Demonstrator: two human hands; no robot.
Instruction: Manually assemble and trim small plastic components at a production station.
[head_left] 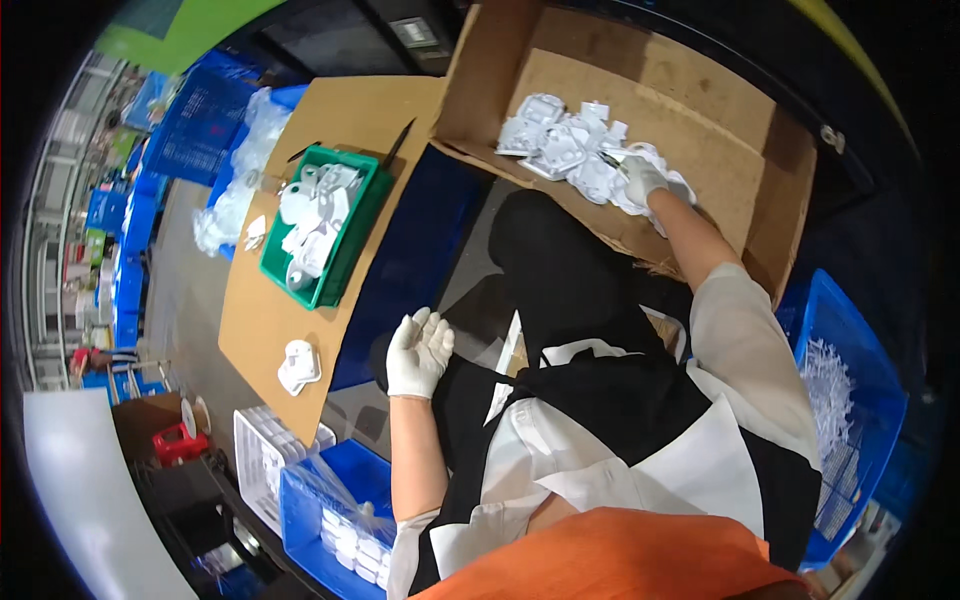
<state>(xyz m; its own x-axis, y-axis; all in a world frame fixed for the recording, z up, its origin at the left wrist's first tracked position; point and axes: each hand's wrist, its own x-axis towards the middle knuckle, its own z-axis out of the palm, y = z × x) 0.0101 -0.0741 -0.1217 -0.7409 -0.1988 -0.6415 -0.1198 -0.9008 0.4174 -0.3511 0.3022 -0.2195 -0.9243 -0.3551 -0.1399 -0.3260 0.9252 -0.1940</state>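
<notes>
My left hand (420, 355), in a white glove, is held palm up over my lap. Its fingers are loosely curled and apart, with nothing in them. Inside a cardboard box (690, 95) my gloved right hand (641, 182) is at a heap of white plastic parts (556, 140). It is closed on a small hand tool (609, 159) with a dark metal tip that points into the heap; most of the tool is hidden by the glove. A green bin (335, 278) on the brown tabletop to the left holds more white molded parts (318, 222).
On the brown tabletop (375, 120) lie a dark pen-like stick (399, 143) and a loose white part (299, 367). A blue crate (310, 515) with bagged white pieces and a white basket (262, 465) stand at lower left. A blue bin (870, 400) with white scraps is at right.
</notes>
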